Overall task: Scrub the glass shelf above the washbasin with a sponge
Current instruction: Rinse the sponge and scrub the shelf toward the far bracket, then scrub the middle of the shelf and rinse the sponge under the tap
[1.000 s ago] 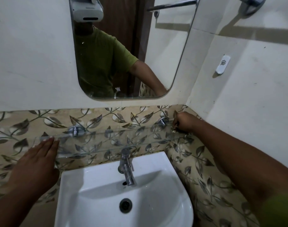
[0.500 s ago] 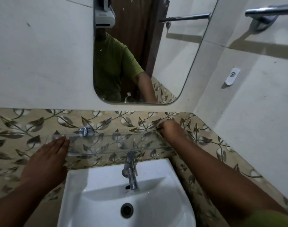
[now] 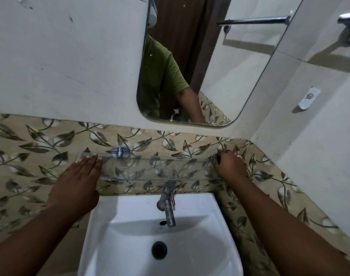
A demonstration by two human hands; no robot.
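Head view, looking down at the basin. The clear rectangular glass shelf [image 3: 150, 168] runs across the middle of the frame, fixed to the leaf-patterned beige wall tiles [image 3: 30, 148] by a round chrome bracket [image 3: 120, 151] near its left end. Your left hand [image 3: 78, 184] lies flat and open at centre left, fingers [image 3: 90, 163] straight and together, their tips resting on the left end of the shelf; it holds nothing. Your right hand [image 3: 230, 166] is curled closed at the right end of the shelf, centre right of the frame, knuckles up; something small and dark shows at its fingertips, but whether this is the sponge cannot be told. Below the shelf, at lower centre, the white ceramic washbasin [image 3: 200, 236] carries a chrome pillar tap [image 3: 168, 204] and a dark round drain [image 3: 159, 250]. The rounded frameless mirror [image 3: 220, 66] fills the upper centre and reflects a green short sleeve. A small white wall hook [image 3: 309, 98] sits at the upper right.
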